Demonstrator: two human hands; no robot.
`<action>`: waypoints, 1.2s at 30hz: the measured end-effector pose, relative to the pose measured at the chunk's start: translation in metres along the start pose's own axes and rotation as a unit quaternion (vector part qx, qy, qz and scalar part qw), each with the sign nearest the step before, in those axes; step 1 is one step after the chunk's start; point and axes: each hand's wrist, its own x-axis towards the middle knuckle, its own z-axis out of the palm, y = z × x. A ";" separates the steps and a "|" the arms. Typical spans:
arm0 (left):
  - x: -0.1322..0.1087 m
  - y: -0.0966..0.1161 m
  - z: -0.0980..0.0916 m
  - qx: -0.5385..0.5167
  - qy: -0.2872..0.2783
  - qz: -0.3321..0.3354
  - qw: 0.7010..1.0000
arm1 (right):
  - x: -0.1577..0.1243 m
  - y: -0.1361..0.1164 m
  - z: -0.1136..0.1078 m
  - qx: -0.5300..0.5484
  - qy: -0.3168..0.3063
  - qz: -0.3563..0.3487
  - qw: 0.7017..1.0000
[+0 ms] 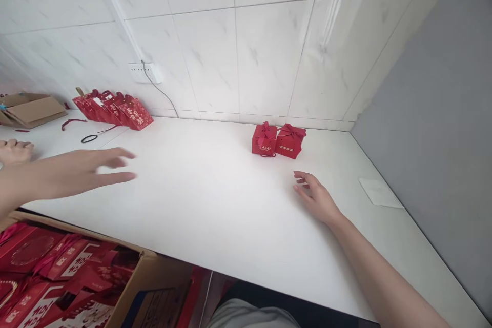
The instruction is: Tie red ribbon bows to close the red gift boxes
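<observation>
My left hand (pixel 82 171) hovers over the left part of the white table, thumb and fingers apart, with nothing in it. Below it stands an open cardboard box packed with red gift boxes (pixel 34 253). My right hand (pixel 315 195) is loosely curled above the table, fingers apart and holding nothing. Just beyond that hand, two small red gift boxes with ribbon bows stand side by side: the left one (pixel 258 144) and the right one (pixel 289 147). Neither hand touches them.
Several red gift bags (pixel 136 113) lean together by the wall. A black ring (pixel 89 139) and an open carton (pixel 36 113) lie left. Another person's hand (pixel 15 151) is at the left edge. White paper (pixel 378 192) lies by the grey panel (pixel 438 123).
</observation>
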 end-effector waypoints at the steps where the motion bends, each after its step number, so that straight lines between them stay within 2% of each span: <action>1: 0.017 0.022 0.012 -0.002 -0.103 0.050 0.993 | 0.002 0.001 0.002 0.017 0.015 0.004 1.000; 2: 0.031 0.046 0.025 0.010 -0.184 0.121 0.975 | 0.005 0.003 0.004 0.030 0.033 0.010 0.999; 3: 0.042 0.073 0.040 0.017 -0.233 0.169 0.958 | 0.011 0.004 0.006 0.037 0.051 0.015 0.998; 5: 0.055 0.128 0.073 0.004 -0.269 0.241 0.933 | 0.029 0.004 0.006 0.046 0.083 0.024 0.995; 7: 0.056 0.176 0.110 -0.025 -0.303 0.292 0.907 | 0.057 0.000 -0.002 0.046 0.108 0.029 0.993; 10: 0.050 0.227 0.166 -0.064 -0.346 0.329 0.876 | 0.107 -0.013 -0.025 0.029 0.132 0.019 0.991; 13: 0.041 0.257 0.218 -0.115 -0.382 0.346 0.849 | 0.152 -0.030 -0.044 -0.002 0.130 -0.004 0.991; 15: 0.036 0.267 0.248 -0.166 -0.381 0.348 0.840 | 0.172 -0.037 -0.048 -0.022 0.108 -0.011 0.994; 18: 0.027 0.266 0.282 -0.259 -0.336 0.338 0.840 | 0.185 -0.032 -0.048 -0.035 0.062 0.002 0.997; 20: 0.024 0.258 0.297 -0.310 -0.305 0.322 0.841 | 0.181 -0.023 -0.051 -0.034 0.043 0.009 0.998; 23: 0.027 0.243 0.311 -0.378 -0.240 0.281 0.849 | 0.155 -0.011 -0.063 -0.034 0.039 0.016 0.999; 27: 0.036 0.239 0.312 -0.450 -0.117 0.220 0.858 | 0.092 -0.014 -0.078 -0.036 0.014 -0.004 0.999; 28: 0.037 0.239 0.308 -0.461 -0.091 0.211 0.857 | 0.076 -0.019 -0.079 -0.038 -0.002 -0.026 0.999; 30: 0.036 0.241 0.297 -0.479 -0.052 0.207 0.852 | 0.048 -0.033 -0.076 -0.086 -0.023 -0.127 0.988; 33: 0.028 0.235 0.273 -0.489 -0.019 0.236 0.839 | 0.026 -0.055 -0.066 -0.142 -0.025 -0.230 0.962; 36: 0.019 0.223 0.250 -0.461 -0.033 0.302 0.834 | 0.021 -0.069 -0.050 -0.113 -0.050 -0.259 0.958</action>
